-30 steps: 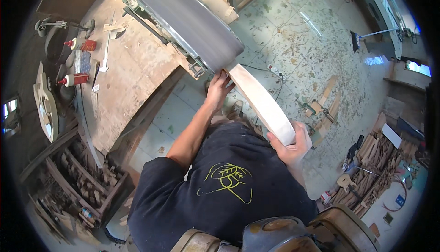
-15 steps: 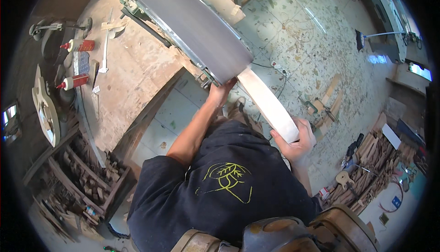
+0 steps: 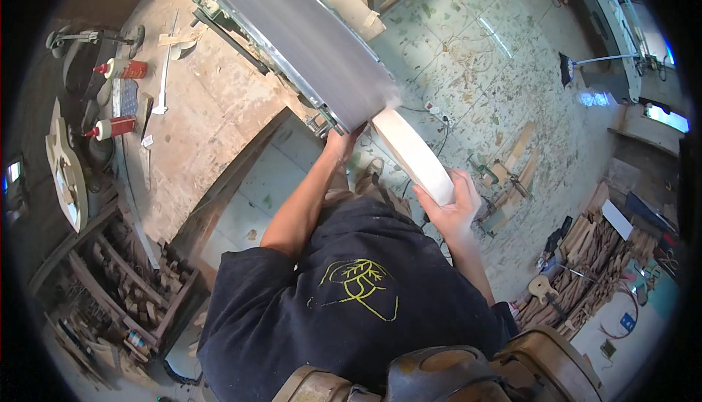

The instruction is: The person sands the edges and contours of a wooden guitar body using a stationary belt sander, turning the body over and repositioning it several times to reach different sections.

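A belt sander (image 3: 314,43) with a wide grey belt reaches over the edge of a workbench toward me. Against the rounded near end of its belt sits a pale wooden piece (image 3: 415,152), long and smooth-edged, pointing out to the right. My right hand (image 3: 455,201) is closed around the outer end of that piece, thumb on the near side. My left hand (image 3: 342,144) is tucked under the sander's near end by the inner end of the wood. Its fingers are hidden there, so their grip does not show. A whitish haze hangs where wood and belt meet.
On the wooden workbench (image 3: 205,131) lie a caliper (image 3: 164,84) and two red-and-white glue bottles (image 3: 124,69). A guitar-shaped body (image 3: 66,168) leans at the left. Clamped wood strips (image 3: 512,171) rest on the littered floor; a stack of wood offcuts (image 3: 585,277) lies at the right.
My right hand and the outer end of the wooden piece have shifted left and slightly upward in the picture. My left hand stays under the sander's end. Haze now shows at the belt.
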Motion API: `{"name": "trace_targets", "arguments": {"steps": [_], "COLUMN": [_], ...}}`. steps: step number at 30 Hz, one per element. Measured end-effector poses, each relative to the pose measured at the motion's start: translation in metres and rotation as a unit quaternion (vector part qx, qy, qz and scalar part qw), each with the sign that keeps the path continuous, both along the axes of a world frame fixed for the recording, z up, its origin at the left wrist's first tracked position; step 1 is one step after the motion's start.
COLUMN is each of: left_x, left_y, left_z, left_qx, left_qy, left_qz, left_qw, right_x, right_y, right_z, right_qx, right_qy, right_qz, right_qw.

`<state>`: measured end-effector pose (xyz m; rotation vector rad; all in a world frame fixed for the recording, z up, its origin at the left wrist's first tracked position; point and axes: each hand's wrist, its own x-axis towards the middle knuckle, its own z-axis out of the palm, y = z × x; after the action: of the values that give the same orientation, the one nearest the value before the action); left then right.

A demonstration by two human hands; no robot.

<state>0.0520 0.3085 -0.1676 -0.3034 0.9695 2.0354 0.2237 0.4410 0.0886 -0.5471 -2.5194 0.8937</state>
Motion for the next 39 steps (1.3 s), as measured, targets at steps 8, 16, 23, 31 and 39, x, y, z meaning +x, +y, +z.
{"name": "trace_targets", "arguments": {"steps": [8,16,23,31,39], "left_x": [-0.003,0.051,0.058,0.026,0.01], "left_y": [0.002,0.008,-0.007,-0.003,0.0], "left_z": [-0.052,0.078,0.116,0.131,0.102], "left_qx": [-0.039,-0.04,-0.025,-0.053,-0.054], "left_qy": [-0.035,-0.026,0.003,0.027,-0.015], "left_qz": [0.019,-0.084,-0.065,-0.037,-0.012], "left_qw": [0.998,0.995,0.998,0.998,0.998], "right_x": [-0.023,0.072,0.068,0.038,0.012], "right_y": [-0.004,-0.009,-0.013,-0.015,-0.019], "right_z": [-0.059,0.017,0.075,0.078,0.065], "right_qx": [-0.014,0.034,0.002,0.015,0.029], "right_qy": [-0.048,-0.035,-0.035,-0.037,-0.041], "right_qz": [0.0,-0.031,-0.005,0.016,0.014], "right_qw": [0.999,0.998,0.999,0.999,0.999]}}
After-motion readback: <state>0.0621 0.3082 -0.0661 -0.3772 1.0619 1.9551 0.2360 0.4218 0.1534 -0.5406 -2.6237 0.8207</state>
